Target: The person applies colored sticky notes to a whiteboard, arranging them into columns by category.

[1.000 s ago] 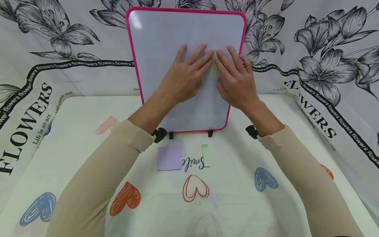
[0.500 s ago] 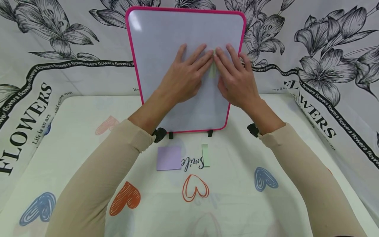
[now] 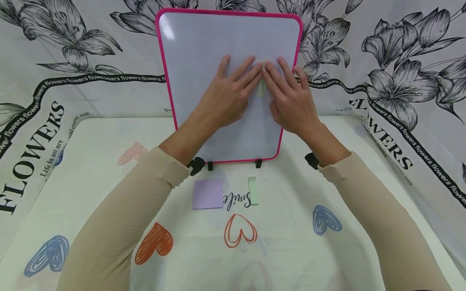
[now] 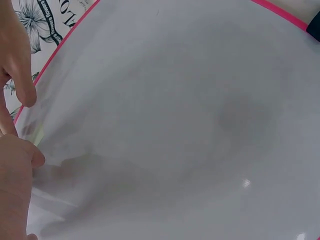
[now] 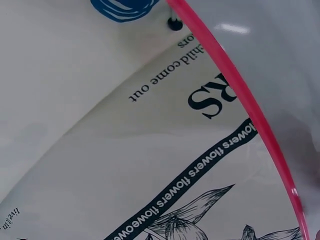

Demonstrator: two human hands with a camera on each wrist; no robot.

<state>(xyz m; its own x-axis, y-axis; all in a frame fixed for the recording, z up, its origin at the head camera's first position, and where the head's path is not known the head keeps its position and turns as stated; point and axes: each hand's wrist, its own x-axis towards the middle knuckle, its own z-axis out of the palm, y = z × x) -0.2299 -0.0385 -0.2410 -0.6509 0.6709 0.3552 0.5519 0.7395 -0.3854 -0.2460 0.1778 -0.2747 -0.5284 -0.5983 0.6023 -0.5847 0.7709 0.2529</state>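
Note:
A whiteboard [image 3: 218,36] with a pink frame stands upright on small black feet. Against its right half lies a pale green paper strip [image 3: 261,88], partly covered by fingertips of both hands. My left hand [image 3: 226,97] rests on the board left of the strip, fingers spread and straight. From the right, my right hand [image 3: 292,99] touches the strip's upper part with extended fingers. The left wrist view catches the strip [image 4: 38,135] between the left hand [image 4: 15,172] and the right hand [image 4: 15,60] at its left edge. Mostly board edge and backdrop fill the right wrist view.
On the table below the board lie a purple sticky note pad [image 3: 208,195] and another green strip [image 3: 253,190]. The tablecloth [image 3: 284,254] carries printed hearts and lettering. A flower-printed cloth [image 3: 120,97] hangs behind the board.
My right hand's fingers have shifted slightly left, covering more of the green strip on the board. The left hand stays nearly still.

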